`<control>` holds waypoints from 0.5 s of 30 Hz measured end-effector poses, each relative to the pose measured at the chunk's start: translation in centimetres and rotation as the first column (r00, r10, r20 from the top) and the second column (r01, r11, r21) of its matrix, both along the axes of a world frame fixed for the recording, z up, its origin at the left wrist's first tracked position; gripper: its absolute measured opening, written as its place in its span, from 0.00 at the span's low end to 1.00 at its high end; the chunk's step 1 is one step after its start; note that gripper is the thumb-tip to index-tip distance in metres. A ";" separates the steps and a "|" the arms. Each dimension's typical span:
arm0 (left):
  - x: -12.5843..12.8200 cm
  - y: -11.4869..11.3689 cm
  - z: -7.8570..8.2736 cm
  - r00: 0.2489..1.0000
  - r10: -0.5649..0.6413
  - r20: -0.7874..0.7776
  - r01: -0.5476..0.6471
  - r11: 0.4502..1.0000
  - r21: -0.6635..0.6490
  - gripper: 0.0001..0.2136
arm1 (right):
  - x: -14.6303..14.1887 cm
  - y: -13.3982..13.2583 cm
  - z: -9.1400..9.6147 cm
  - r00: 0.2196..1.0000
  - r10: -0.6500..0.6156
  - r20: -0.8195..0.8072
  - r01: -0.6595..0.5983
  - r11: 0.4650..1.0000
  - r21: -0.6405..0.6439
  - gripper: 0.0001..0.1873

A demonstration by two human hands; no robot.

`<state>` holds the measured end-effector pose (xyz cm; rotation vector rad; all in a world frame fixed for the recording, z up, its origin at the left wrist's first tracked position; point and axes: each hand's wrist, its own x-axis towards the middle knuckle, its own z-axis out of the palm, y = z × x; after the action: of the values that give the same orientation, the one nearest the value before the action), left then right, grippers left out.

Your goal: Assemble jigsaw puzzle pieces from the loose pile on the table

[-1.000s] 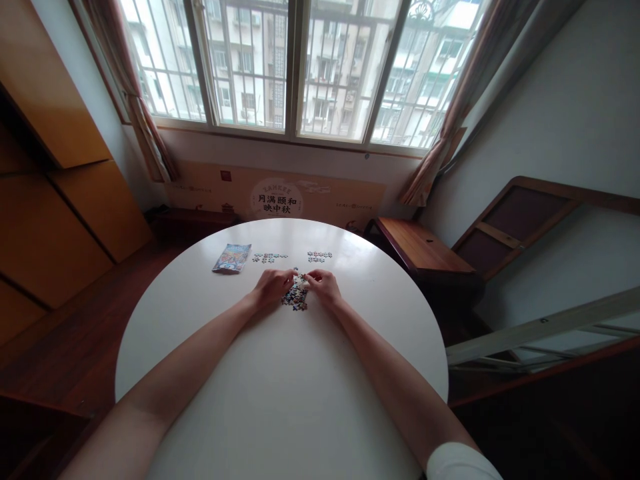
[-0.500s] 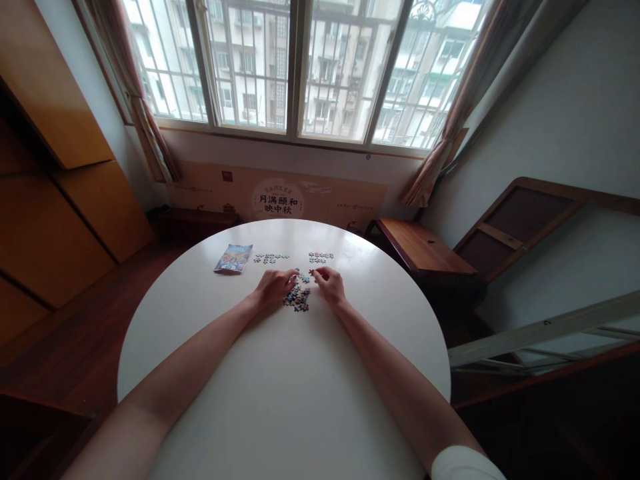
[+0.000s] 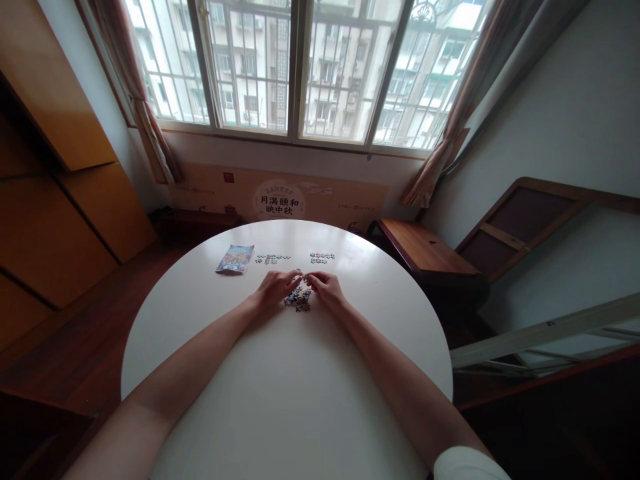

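Note:
A small heap of jigsaw puzzle pieces (image 3: 298,301) lies on the white round table (image 3: 295,387), between and just below my two hands. My left hand (image 3: 275,285) rests at the heap's left side with fingers curled and closed; what they hold, if anything, is too small to make out. From the right, my right hand (image 3: 325,285) pinches a puzzle piece (image 3: 306,279) above the heap, its fingertips close to those of my left hand. Beyond my hands, one group of pieces (image 3: 273,258) is laid out in rows at left, another group (image 3: 322,257) at right.
A colourful printed packet (image 3: 235,259) lies at the table's far left. Past the far edge stand a printed board (image 3: 200,190) and a barred window. A wooden side table (image 3: 425,247) is at right, orange cabinets (image 3: 100,213) at left.
My right hand has moved slightly left and down with its puzzle piece, so its fingertips now nearly meet those of my left hand. The laid-out groups look unchanged.

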<state>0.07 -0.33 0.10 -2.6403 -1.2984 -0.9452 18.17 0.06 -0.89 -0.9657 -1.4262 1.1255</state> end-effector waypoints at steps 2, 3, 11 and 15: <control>0.0 0.1 -0.1 1.000 -0.006 -0.010 0.006 1.000 0.000 0.15 | 0.0 0.1 -0.1 1.000 -0.006 0.003 0.006 1.000 0.003 0.17; 0.0 0.1 -0.1 1.000 -0.008 -0.015 0.009 1.000 0.003 0.15 | 0.0 0.1 -0.1 1.000 -0.003 0.002 0.003 1.000 0.005 0.17; -0.2 0.6 -0.7 0.998 -0.062 -0.027 0.063 0.998 0.026 0.14 | -0.2 0.0 0.0 0.997 -0.016 0.078 0.013 0.999 0.033 0.17; -0.3 0.8 -0.9 0.999 -0.050 -0.013 0.050 0.998 0.031 0.15 | 0.0 0.0 -0.2 0.977 -0.126 0.174 0.102 0.985 0.136 0.16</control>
<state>-0.21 0.42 -0.76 -2.6628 -1.2099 -0.9454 18.20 0.07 -1.09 -1.0676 -1.5478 0.8696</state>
